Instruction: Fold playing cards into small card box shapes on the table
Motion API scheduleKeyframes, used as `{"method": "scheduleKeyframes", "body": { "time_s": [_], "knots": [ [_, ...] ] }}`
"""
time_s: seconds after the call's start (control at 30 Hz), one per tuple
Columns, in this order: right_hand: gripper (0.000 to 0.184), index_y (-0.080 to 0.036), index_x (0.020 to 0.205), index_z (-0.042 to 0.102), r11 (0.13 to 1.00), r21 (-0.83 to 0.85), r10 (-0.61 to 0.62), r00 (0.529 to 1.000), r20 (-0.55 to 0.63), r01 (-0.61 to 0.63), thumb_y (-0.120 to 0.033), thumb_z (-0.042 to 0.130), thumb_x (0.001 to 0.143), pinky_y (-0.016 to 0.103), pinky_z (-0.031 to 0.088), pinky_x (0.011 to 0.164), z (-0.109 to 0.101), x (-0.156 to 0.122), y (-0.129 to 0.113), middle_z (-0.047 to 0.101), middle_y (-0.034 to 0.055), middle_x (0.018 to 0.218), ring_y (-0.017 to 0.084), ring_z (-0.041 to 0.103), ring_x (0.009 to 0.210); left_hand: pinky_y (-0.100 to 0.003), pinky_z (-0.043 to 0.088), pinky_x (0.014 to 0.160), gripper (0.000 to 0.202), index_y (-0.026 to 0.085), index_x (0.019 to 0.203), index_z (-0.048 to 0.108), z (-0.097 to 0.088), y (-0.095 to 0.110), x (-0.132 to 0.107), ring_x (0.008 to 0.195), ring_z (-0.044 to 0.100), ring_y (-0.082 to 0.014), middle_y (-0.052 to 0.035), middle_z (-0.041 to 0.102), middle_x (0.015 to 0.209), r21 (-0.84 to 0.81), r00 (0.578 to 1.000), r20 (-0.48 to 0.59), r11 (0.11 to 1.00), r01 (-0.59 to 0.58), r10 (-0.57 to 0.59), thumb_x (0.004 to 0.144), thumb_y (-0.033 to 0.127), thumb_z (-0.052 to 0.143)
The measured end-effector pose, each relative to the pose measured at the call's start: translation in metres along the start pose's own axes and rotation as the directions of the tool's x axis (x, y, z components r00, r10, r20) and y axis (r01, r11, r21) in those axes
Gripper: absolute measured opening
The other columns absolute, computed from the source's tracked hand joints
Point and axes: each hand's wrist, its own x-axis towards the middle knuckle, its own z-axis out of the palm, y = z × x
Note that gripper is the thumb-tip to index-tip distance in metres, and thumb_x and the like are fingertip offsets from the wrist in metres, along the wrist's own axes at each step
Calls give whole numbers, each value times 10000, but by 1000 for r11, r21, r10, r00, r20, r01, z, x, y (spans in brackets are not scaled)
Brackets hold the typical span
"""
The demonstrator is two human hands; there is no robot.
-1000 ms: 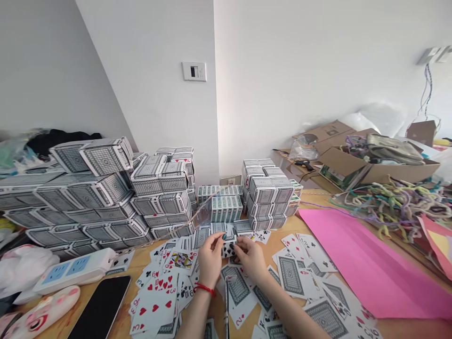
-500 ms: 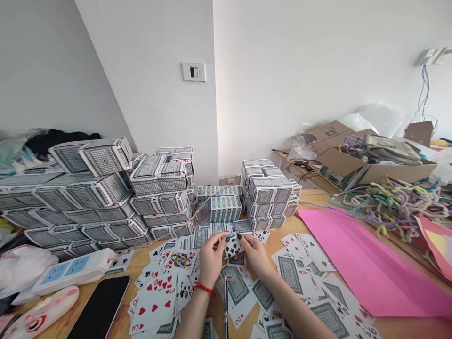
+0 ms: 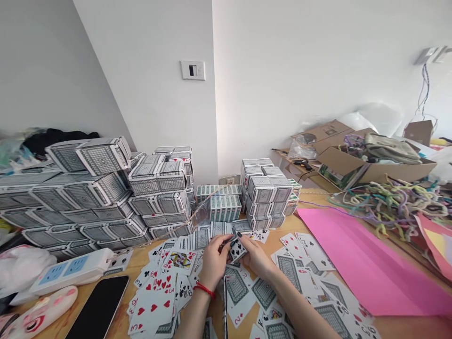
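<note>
Close together over the middle of the table, my left hand and my right hand both grip a playing card with black spades on it. It is tilted, and its far part is hidden by my fingers, so I cannot tell whether it is folded or single. Dark nail polish and a red bracelet show on my hands. Loose playing cards lie below and around them, some face up like the three of hearts, others showing patterned grey backs.
Stacked blocks made of cards fill the left, with another stack behind my right hand. Green card packs stand between. A phone and power strip lie left; pink paper, pipe cleaners and a cardboard box are right.
The spade card has turned and tilted between my hands. My left fingers have shifted right, partly over it, and my right hand has moved slightly.
</note>
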Motion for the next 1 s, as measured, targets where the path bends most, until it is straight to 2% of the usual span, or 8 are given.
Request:
{"method": "scheduleKeyframes", "body": {
  "time_s": [0.1, 0.23, 0.33, 0.57, 0.8, 1.0],
  "knots": [
    [299, -196, 734, 537, 975, 169, 122, 983, 139, -145, -469, 424, 778, 245, 404, 449, 2, 0, -1, 558, 0, 530, 143, 534, 463, -323, 495, 698, 231, 204, 892, 649, 1, 1, -1, 809, 603, -200, -72, 647, 906, -10, 999, -30, 1000, 24, -24, 711, 284, 530],
    [355, -194, 721, 560, 966, 172, 165, 972, 170, -194, -503, 397, 783, 255, 407, 459, 4, 1, -5, 571, 17, 534, 154, 552, 488, -325, 494, 690, 222, 208, 886, 646, 3, 0, -2, 803, 603, -204, -73, 642, 897, -3, 998, -59, 1000, 12, -12, 711, 285, 531],
    [389, -189, 720, 572, 968, 138, 186, 969, 161, -208, -535, 400, 766, 258, 413, 466, 4, 1, -9, 575, 19, 537, 158, 558, 503, -335, 491, 709, 218, 203, 889, 640, 3, 0, -2, 836, 595, -213, -80, 635, 909, 24, 998, -62, 1000, -5, 7, 725, 276, 515],
    [392, -147, 737, 586, 942, 248, 178, 965, 195, -224, -504, 428, 768, 258, 421, 472, 2, 3, -5, 596, 41, 554, 160, 564, 510, -313, 492, 715, 210, 193, 901, 621, 2, 5, -3, 822, 593, -188, -79, 624, 941, 25, 997, -70, 999, -31, 33, 745, 242, 489],
    [359, -130, 741, 602, 915, 328, 176, 965, 197, -234, -449, 441, 780, 264, 430, 479, -1, 5, -1, 601, 52, 557, 167, 571, 530, -296, 499, 634, 199, 179, 874, 578, 3, 4, -4, 735, 606, -178, -74, 626, 866, -44, 995, -83, 998, 54, -57, 748, 307, 491],
    [310, -163, 753, 578, 923, 350, 113, 982, 149, -159, -447, 454, 762, 269, 426, 486, -3, 8, 1, 610, 55, 651, 170, 566, 564, -306, 482, 680, 251, 172, 851, 539, -6, 3, -1, 747, 602, -186, -56, 617, 794, -99, 967, -227, 990, 98, -119, 719, 385, 531]
  ]
}}
